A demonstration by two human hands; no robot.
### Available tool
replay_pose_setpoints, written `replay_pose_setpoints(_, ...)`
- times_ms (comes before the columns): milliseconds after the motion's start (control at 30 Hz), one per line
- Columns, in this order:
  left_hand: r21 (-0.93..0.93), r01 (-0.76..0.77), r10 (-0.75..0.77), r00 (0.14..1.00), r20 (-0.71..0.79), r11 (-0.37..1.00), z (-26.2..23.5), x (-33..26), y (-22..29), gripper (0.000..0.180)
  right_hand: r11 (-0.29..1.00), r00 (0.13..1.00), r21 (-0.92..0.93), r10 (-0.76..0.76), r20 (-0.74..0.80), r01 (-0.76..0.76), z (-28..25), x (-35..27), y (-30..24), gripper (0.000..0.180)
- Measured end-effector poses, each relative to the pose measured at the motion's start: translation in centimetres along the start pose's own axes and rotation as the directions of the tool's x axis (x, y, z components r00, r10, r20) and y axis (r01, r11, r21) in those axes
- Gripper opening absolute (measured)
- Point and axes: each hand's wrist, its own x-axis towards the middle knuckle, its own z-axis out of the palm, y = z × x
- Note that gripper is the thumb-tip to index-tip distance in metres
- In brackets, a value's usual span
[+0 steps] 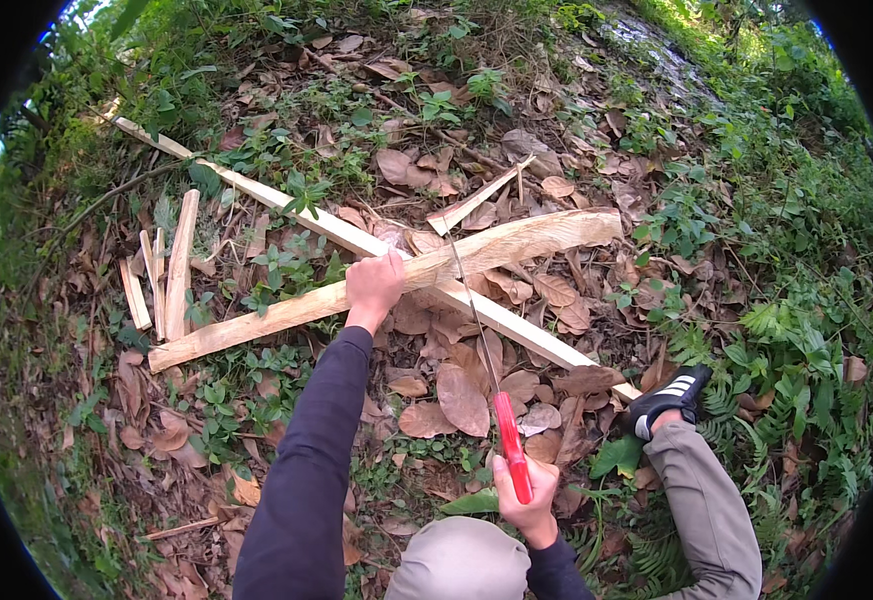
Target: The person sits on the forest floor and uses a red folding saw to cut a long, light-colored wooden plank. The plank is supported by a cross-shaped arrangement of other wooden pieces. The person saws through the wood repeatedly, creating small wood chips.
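A thick pale wooden plank (542, 236) lies slantwise across a longer, thinner wooden beam (527, 328) on the ground. My left hand (375, 285) is closed around the plank just left of where the two pieces cross. In my right hand (532, 508) is the red handle of a hand saw (508, 432), held near my knee. Its thin blade runs away from me and lies across the plank, right of my left hand. Whether the teeth have cut into the wood cannot be made out.
Several short wood strips (181, 262) lie at the left, near the plank's end. Beyond the plank is a thin wedge-shaped offcut (481, 198). My shoe (669, 400) is at the beam's near right end. Brown dry leaves (462, 400) and green plants (692, 215) cover the ground.
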Motion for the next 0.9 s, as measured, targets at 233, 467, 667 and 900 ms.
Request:
replay_pose_setpoints(233,0.002,0.047,-0.047,0.997,-0.064,0.999,0.5,-0.6,0.5,0.049,1.000,0.999,0.009,-0.001,-0.045,0.001,0.1,2.0,0.9,0.019)
replay_pose_setpoints(467,0.070,0.122,-0.117,0.991,-0.061,0.990,0.6,-0.7,0.2,0.050,1.000,0.996,0.014,0.006,-0.094,-0.005,-0.4,0.0,-0.7,0.013)
replay_pose_setpoints(667,0.012,0.028,-0.026,0.994,-0.104,1.000,0.6,-0.4,0.2,0.049,0.999,0.998,0.026,-0.028,-0.060,0.029,3.6,8.5,0.3,0.016)
replay_pose_setpoints(900,0.094,0.085,-0.082,0.996,-0.032,0.992,0.4,-0.3,0.2,0.047,0.998,0.995,0.039,0.052,-0.087,-0.048,-0.4,2.4,-1.5,0.017)
